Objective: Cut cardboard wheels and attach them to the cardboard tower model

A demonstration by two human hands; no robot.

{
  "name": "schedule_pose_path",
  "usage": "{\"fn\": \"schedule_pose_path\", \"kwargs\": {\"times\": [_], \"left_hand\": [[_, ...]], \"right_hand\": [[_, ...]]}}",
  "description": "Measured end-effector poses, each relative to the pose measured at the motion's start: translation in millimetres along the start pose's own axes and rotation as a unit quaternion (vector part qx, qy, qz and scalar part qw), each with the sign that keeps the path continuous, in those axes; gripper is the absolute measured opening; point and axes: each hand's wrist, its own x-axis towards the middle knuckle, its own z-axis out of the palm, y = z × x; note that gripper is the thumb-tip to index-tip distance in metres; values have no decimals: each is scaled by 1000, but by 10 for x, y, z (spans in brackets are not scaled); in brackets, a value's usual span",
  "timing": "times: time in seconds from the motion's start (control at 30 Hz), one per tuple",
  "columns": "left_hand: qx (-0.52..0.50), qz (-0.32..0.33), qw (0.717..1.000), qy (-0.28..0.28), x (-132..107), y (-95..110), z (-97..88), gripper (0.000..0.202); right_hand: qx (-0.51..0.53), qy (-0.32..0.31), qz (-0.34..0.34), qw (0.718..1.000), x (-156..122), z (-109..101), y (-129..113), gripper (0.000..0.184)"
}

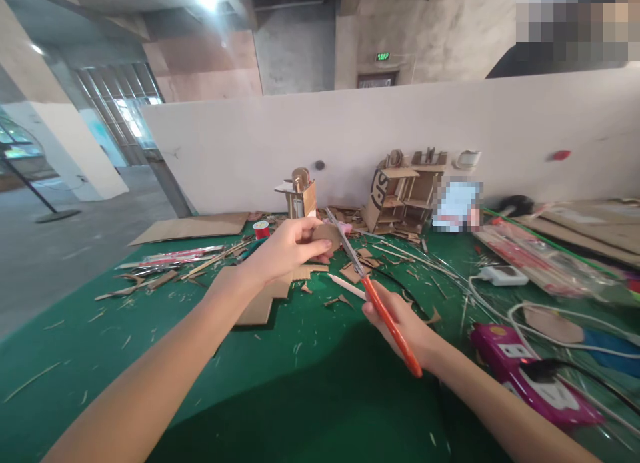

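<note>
My left hand (285, 249) pinches a small brown cardboard piece (327, 236) above the green table. My right hand (407, 326) grips orange-handled scissors (385, 316). Their metal blades (345, 243) point up and left and meet the edge of the cardboard piece. A larger flat cardboard sheet (263, 303) lies on the mat under my left wrist. A white stick (347, 286) lies between my hands.
Cardboard models (403, 196) and a small cardboard tower (300, 196) stand by the white partition (350, 136). A red spool (261, 229) sits nearby. A pink power strip (530, 376) with cables lies right. Scraps litter the green mat (300, 396). A person stands beyond the partition.
</note>
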Motion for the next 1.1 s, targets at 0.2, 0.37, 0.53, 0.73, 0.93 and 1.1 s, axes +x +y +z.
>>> {"fn": "schedule_pose_path", "kwargs": {"times": [0.2, 0.37, 0.53, 0.73, 0.93, 1.1], "left_hand": [[-48, 27, 997, 58, 56, -157, 174, 15], [-33, 30, 994, 102, 86, -243, 253, 22], [24, 43, 997, 66, 75, -169, 185, 21], [39, 67, 997, 18, 59, -135, 132, 21], [34, 66, 997, 5, 53, -133, 114, 26], [66, 50, 997, 1, 36, -77, 76, 26]], "right_hand": [[18, 33, 2, 999, 38, 47, 64, 39], [32, 25, -5, 999, 22, 46, 77, 38], [8, 6, -20, 1000, -33, -6, 14, 39], [-36, 18, -4, 999, -1, -6, 13, 35], [-32, 19, -3, 999, 9, 29, 33, 35], [1, 13, -30, 999, -19, 11, 23, 36]]}}
